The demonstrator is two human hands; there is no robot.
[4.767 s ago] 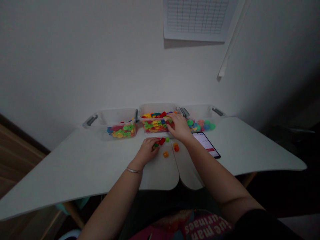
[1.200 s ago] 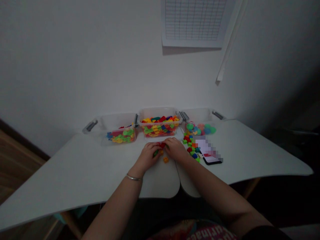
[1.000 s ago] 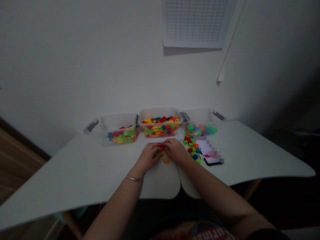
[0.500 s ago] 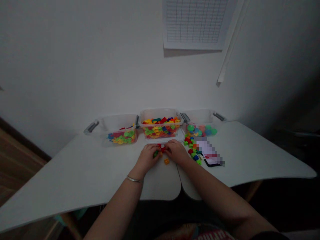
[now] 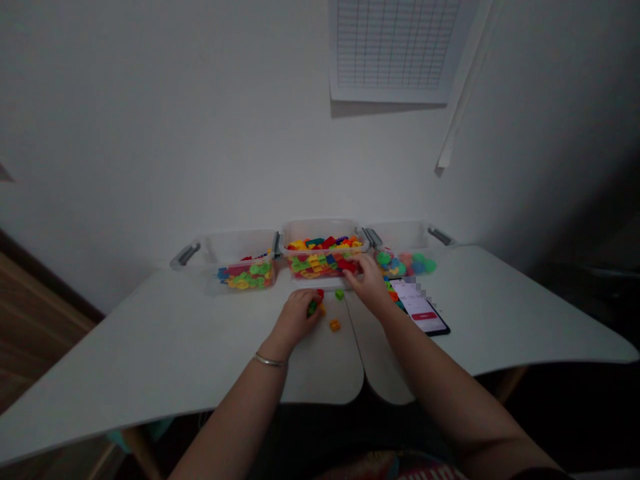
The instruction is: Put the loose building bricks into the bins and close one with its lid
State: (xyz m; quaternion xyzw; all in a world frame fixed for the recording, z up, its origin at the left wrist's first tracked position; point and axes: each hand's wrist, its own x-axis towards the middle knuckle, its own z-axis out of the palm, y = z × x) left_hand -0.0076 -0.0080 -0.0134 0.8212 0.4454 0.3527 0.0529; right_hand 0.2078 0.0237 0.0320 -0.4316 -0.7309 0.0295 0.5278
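Note:
My left hand (image 5: 294, 315) rests on the table with its fingers closed around several joined toy building bricks (image 5: 313, 307); red, green and yellow-orange parts show past the fingers. My right hand (image 5: 371, 285) is raised in front of the middle box, pinching a red brick (image 5: 346, 265) between thumb and fingers. Below it on the table lies a small green brick (image 5: 339, 294). An orange brick (image 5: 335, 325) sits alone between my forearms, nearer to me.
A clear box full of bricks (image 5: 325, 251) stands by the wall. Beside it are a left box (image 5: 240, 288) of coloured pieces and a right box (image 5: 400, 233) of round pieces. A phone (image 5: 425, 316) lies right of my right hand, with loose bricks (image 5: 396, 295) along it.
My right hand has moved away from my left, up and right toward the middle box, with the red brick. A green brick now shows on the table. My left hand has stayed put.

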